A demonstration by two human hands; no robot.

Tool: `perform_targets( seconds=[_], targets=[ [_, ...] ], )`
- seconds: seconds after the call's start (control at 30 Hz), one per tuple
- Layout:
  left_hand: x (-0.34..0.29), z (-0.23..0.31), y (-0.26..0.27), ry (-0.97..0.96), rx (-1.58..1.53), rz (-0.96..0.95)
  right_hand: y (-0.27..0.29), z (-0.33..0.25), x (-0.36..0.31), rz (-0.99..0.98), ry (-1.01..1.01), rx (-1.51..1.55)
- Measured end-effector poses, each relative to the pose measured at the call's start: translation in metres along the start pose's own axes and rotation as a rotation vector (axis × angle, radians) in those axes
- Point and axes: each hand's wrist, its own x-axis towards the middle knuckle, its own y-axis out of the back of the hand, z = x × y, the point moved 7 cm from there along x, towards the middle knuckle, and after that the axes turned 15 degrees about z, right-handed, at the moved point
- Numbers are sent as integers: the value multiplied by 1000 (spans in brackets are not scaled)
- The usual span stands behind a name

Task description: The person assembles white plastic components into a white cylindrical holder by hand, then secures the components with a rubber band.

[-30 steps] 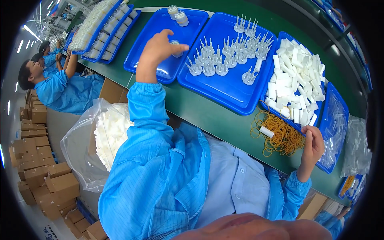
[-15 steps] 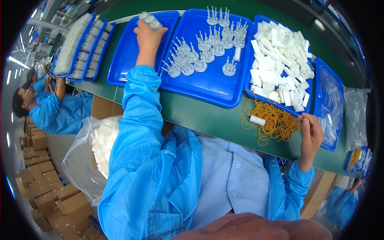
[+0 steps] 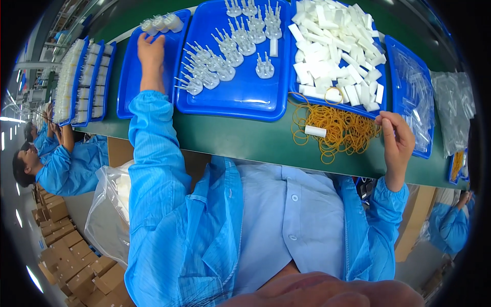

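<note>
My left hand [image 3: 152,55] is over a blue tray [image 3: 132,77] at the left, fingertips and thumb apart. Just beyond the fingertips, a short row of whitish cylindrical pieces [image 3: 162,23] lies at the tray's far end; whether they touch is hard to tell. My right hand [image 3: 397,146] is closed in a pinch by the near right corner of a tray of white foam pieces [image 3: 337,48]. What it holds, if anything, cannot be made out. Next to it lies a heap of yellow-brown rubber bands [image 3: 340,128] with a white roll [image 3: 315,131] on top.
Clear plastic pieces with upright prongs [image 3: 238,38] stand in the middle blue tray [image 3: 230,100]. Filled trays [image 3: 76,84] are stacked far left. A tray of clear plastic bags [image 3: 414,92] is at the right. Another person [image 3: 69,163] works at the left, near cardboard boxes [image 3: 76,261].
My left hand has drawn back from the whitish pieces it held, which now lie in the left tray. My right hand keeps its pinch by the foam tray's corner. The whole view has shifted.
</note>
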Motion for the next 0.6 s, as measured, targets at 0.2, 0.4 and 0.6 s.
perform_targets(
  seconds=[0.2,0.4,0.6],
  targets=[
    [-139,172,24,-239,-210,-350,50,32,-10,178,-92,-85],
    [-265,187,-18,-901,248,-416,97,31,13,501,136,-516],
    [-271,162,-41,-785,300,-567,118,79,23,367,61,-575]
  ],
)
